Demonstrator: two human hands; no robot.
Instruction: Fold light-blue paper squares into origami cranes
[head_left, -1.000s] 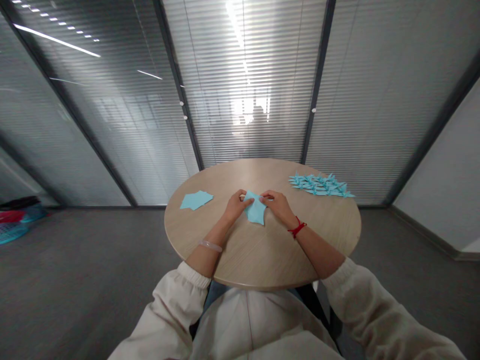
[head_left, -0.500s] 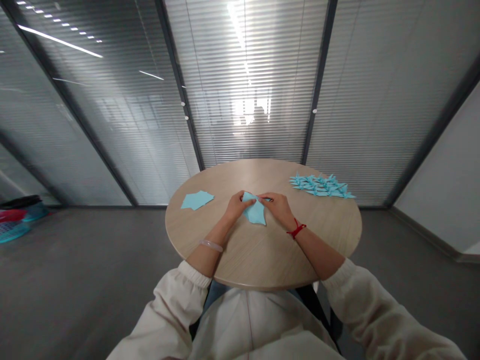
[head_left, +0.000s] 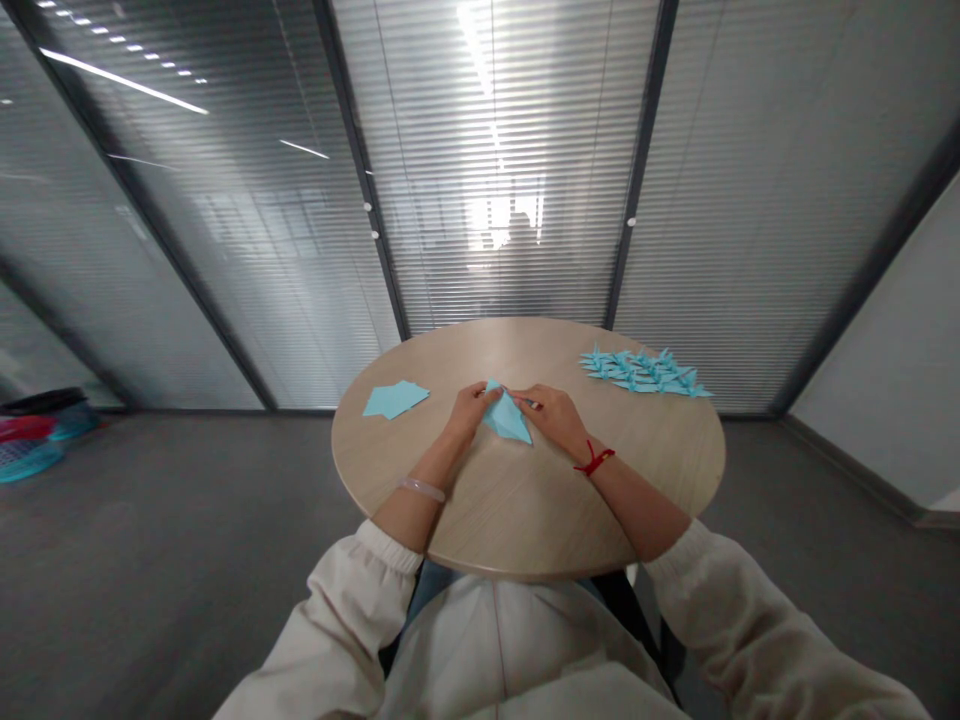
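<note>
A light-blue sheet of origami paper (head_left: 508,420), partly folded, is between my hands over the middle of the round table. My left hand (head_left: 472,403) pinches its upper left edge, thumb on top. At its upper right side, my right hand (head_left: 550,408) grips the paper with thumb and fingertips. The fingers cover the paper's top part, so the folds there are partly hidden. Light-blue sheets of paper (head_left: 396,399) lie on the table to the left of my left hand. Farther right, several folded blue paper cranes (head_left: 643,371) sit in close rows.
The round wooden table (head_left: 525,540) stands in front of my lap. Behind it rises a glass partition with blinds (head_left: 502,280). On the floor at far left are baskets (head_left: 34,455), one blue with something red at its top.
The paper's lower part has narrowed to a pointed shape as its right side was folded in. My right fingertips have shifted slightly left along it.
</note>
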